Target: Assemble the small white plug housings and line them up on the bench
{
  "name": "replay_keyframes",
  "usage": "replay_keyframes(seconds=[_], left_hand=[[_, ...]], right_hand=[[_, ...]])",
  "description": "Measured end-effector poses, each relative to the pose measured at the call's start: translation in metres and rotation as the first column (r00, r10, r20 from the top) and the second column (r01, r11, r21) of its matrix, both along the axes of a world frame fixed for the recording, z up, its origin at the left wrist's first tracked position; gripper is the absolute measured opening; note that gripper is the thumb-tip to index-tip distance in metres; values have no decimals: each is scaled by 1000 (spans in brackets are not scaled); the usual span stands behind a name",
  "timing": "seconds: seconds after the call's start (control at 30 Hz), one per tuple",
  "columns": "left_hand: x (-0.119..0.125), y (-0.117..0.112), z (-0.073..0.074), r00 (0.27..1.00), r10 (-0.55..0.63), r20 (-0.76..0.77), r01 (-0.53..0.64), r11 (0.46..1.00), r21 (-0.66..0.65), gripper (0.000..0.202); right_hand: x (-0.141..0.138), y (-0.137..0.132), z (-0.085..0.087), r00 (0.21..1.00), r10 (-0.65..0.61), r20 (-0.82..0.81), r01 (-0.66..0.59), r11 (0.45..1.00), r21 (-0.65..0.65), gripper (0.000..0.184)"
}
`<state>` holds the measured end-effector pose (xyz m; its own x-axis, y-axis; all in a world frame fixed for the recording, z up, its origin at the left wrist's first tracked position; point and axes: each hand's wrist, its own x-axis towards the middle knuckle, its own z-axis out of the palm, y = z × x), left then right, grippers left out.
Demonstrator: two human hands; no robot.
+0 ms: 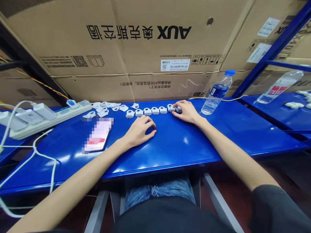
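Observation:
Along the back of the blue table, small white two-pronged plugs with ring-shaped tops stand in a row; one plug point(155, 111) is near its middle. My right hand point(186, 111) is at the row's right end, thumb and fingers around a plug point(178, 109) that they partly cover. Just left of those fingertips stands another plug point(170, 107). My left hand point(141, 132) rests on the table in front of the row, fingers curved and thumb apart, with nothing visible in it. A loose pile of similar white pieces point(103, 112) lies to the left.
A phone point(98, 136) with a blurred screen lies left of my left hand. A white power strip point(70, 111) with chargers and cables is farther left. A water bottle point(217, 94) stands at right. Large cardboard boxes point(145, 58) form the back; a blue frame post point(257, 69) rises at right.

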<state>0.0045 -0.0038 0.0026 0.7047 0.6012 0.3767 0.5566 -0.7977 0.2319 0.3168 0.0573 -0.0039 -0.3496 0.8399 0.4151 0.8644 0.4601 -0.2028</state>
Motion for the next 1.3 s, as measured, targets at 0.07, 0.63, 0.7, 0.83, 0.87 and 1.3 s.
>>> replay_keyframes(seconds=[0.07, 0.63, 0.7, 0.83, 0.87, 1.3], left_hand=[[0, 0, 0, 1000, 5, -4, -5, 1000, 14, 20], [-1, 2, -3, 999, 38, 3, -38, 999, 34, 18], [-1, 2, -2, 999, 40, 2, -40, 998, 38, 18], [-1, 2, -2, 999, 41, -6, -41, 999, 32, 19], [-1, 2, -2, 999, 41, -8, -41, 999, 29, 20], [-1, 1, -1, 999, 40, -9, -40, 999, 23, 19]], right_hand=[[1, 1, -2, 1000, 8, 6, -8, 1000, -4, 26], [-1, -2, -4, 997, 19, 73, -18, 1000, -20, 48], [-3, -2, -5, 997, 23, 76, -22, 1000, -13, 51], [-4, 0, -10, 995, 33, 98, -32, 999, -16, 51], [-4, 1, -11, 994, 37, 100, -36, 999, -18, 50], [-4, 1, -12, 996, 19, 86, -17, 1000, -25, 46]])
